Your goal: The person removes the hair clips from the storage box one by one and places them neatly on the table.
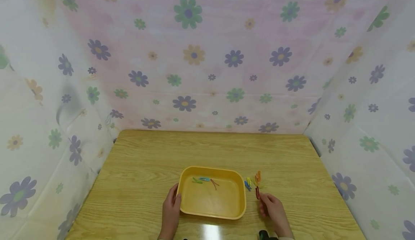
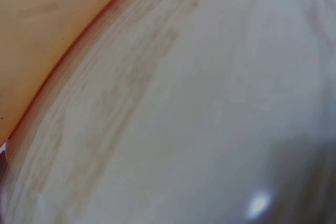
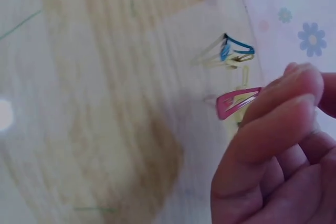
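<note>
My left hand (image 1: 171, 207) grips the left wall of a yellow plastic tray (image 1: 210, 214), thumb by the rim. Inside the tray lie a blue snap hair clip (image 1: 204, 179), a green one (image 1: 197, 181) and a red one (image 1: 214, 184). To the tray's right, my right hand (image 1: 272, 207) pinches a red snap hair clip (image 3: 239, 102) by one end. Just beyond that hand are blue (image 1: 248, 185), yellow (image 1: 249, 181) and orange clips (image 1: 258, 176) on the table. The left wrist view shows only part of the tray's outer wall (image 2: 47, 19) and the tabletop.
The wood-grain table (image 1: 146, 153) is enclosed by flower-print cloth (image 1: 210, 53) at the back and both sides. A dark object (image 1: 264, 235) stands at the near edge by the right forearm. A bright reflection lies on the table in front of the tray.
</note>
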`<action>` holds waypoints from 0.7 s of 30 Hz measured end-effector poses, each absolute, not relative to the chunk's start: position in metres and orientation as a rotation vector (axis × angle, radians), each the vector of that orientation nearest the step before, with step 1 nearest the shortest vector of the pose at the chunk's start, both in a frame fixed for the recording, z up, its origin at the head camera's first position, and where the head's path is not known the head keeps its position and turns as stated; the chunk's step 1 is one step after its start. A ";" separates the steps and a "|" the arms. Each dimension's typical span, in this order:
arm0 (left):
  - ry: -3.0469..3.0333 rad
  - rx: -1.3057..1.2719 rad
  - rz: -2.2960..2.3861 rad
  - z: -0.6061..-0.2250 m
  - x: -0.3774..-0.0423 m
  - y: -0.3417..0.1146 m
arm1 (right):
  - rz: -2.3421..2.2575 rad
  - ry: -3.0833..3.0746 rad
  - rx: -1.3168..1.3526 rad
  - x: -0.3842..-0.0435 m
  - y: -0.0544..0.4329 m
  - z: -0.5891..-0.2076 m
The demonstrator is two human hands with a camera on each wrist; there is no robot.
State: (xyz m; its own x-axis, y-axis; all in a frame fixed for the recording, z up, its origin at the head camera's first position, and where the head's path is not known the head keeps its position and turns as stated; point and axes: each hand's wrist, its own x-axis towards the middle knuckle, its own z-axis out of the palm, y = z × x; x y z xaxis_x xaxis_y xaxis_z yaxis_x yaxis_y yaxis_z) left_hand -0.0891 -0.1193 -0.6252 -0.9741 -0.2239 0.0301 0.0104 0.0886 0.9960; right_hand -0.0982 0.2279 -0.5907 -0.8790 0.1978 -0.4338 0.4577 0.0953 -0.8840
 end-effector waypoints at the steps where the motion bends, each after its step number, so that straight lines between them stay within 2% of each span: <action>1: -2.177 0.228 -2.009 -0.625 -0.089 -0.119 | -1.870 2.165 0.654 -0.099 0.227 -0.589; 13: -2.155 0.208 -2.049 -0.628 -0.089 -0.120 | -1.800 2.284 0.508 -0.101 0.216 -0.568; 21: -2.182 0.221 -2.019 -0.629 -0.090 -0.120 | -1.963 2.137 0.417 -0.103 0.207 -0.554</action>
State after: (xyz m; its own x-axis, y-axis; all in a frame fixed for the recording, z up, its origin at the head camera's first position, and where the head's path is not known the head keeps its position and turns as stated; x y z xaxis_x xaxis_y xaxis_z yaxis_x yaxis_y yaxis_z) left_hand -0.0900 -0.1204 -0.6285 -0.9763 -0.2159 0.0171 0.0003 0.0776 0.9970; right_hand -0.1028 0.2069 -0.5545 -0.9379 0.0655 -0.3406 0.3449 0.0727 -0.9358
